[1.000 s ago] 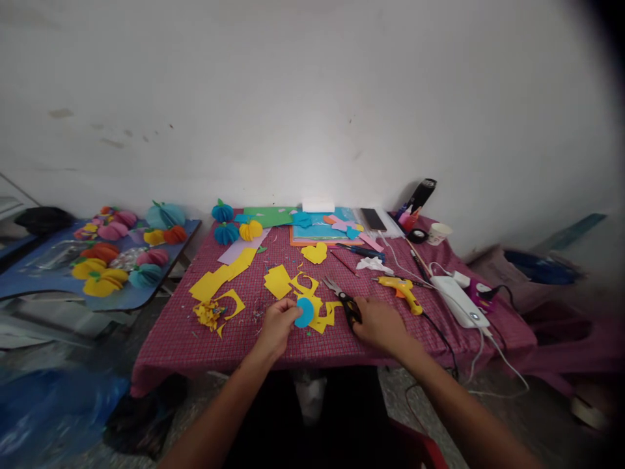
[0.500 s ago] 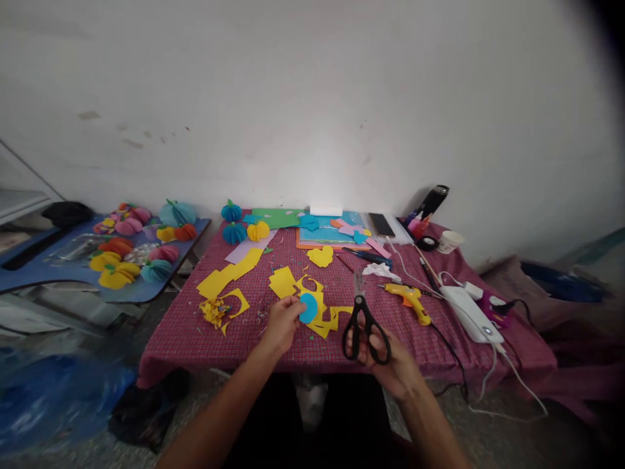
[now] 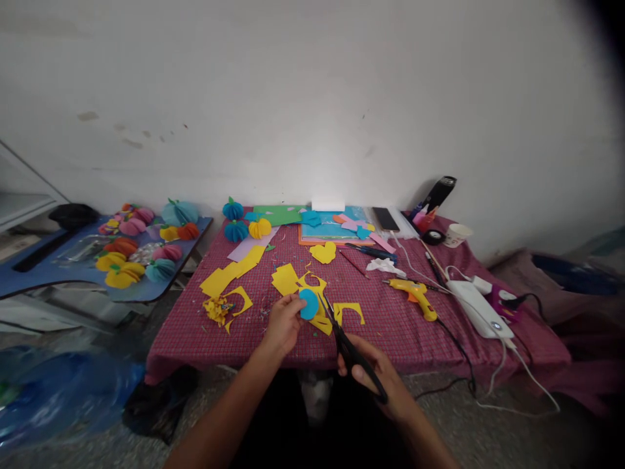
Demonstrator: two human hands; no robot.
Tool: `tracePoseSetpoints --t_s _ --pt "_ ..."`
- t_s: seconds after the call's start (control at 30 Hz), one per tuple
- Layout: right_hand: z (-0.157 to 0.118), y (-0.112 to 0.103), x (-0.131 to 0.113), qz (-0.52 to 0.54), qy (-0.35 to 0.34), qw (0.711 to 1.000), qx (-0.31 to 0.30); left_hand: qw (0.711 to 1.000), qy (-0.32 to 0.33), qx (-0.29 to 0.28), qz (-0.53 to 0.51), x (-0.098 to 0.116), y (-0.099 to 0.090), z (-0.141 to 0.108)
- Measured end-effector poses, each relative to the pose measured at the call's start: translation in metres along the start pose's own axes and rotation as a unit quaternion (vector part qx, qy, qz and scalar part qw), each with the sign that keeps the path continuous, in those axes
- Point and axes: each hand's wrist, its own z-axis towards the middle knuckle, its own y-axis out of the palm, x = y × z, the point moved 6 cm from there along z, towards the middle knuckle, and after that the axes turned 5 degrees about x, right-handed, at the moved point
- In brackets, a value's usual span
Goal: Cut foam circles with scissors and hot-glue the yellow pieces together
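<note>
Blue paper disc (image 3: 308,304), held by its left edge just above yellow paper offcuts (image 3: 349,305) near the front of the cloth-covered bench (image 3: 190,342); the left hand (image 3: 284,324) is closed in a pinch on it, thumb and fingertips at the rim. It should be very light, thin and fairly stiff, likely to crease or bend if squeezed hard; a soft edge hold seems best, leaving the rest of the rim free. The right hand (image 3: 393,383) grips black-handled scissors (image 3: 352,352) by the handles, blades pointing up beside the disc's right edge; whether they touch it, I cannot tell; these should feel rigid and heavier, safest held by the handles.
</note>
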Motion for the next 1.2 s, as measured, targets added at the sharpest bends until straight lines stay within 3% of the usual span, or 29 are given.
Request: tracePoseSetpoints --t_s 0.33,0.6,0.87,1.2 --pt "-0.005 -0.001 0.004 0.024 0.034 0.999 0.020 1.000 0.014 -0.010 -0.003 0.004 0.008 -0.003" --pt "0.005 -0.003 0.011 0.075 0.066 0.994 0.045 0.997 0.006 -0.025 0.066 0.000 0.008 -0.012" --pt "0.008 -0.005 0.012 0.071 0.051 0.995 0.049 0.995 -0.001 -0.031 0.094 -0.005 0.010 -0.014" --pt "0.009 -0.005 0.012 0.060 0.044 0.996 0.058 0.988 0.046 -0.012 0.148 -0.006 0.002 -0.011"
